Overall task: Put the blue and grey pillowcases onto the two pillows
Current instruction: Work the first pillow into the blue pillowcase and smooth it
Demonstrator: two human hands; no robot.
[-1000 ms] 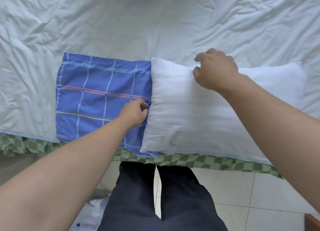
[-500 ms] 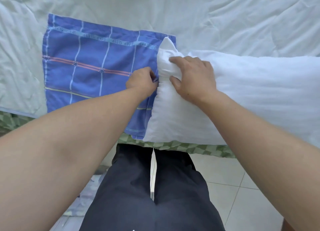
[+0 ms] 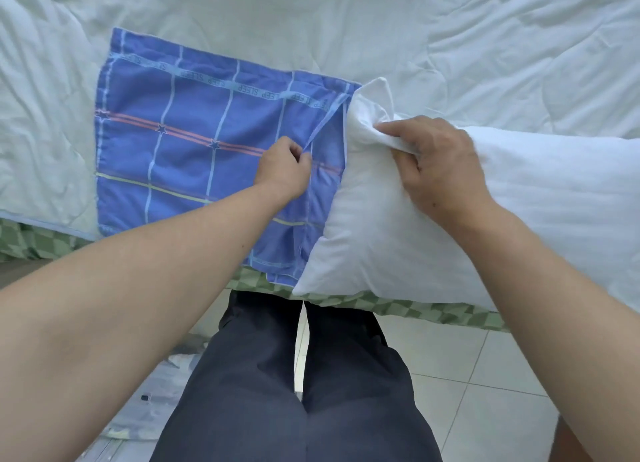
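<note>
On the white bedsheet [image 3: 346,22], near the bed's front edge, the blue checked pillowcase [image 3: 194,157] lies flat with its open end turned toward the white pillow [image 3: 540,212], which lies just to its right and overlaps that end. The left hand [image 3: 284,171] pinches the top layer of the pillowcase's opening, fingers curled tight on the hem, lifting it a little off the lower layer. The right hand [image 3: 440,165] grips the pillow's upper left corner, fingers and thumb clamped on bunched white fabric beside the opening. A green checked sheet [image 3: 415,311] shows along the mattress edge, above dark trousers [image 3: 294,392] and a tiled floor [image 3: 467,375].
</note>
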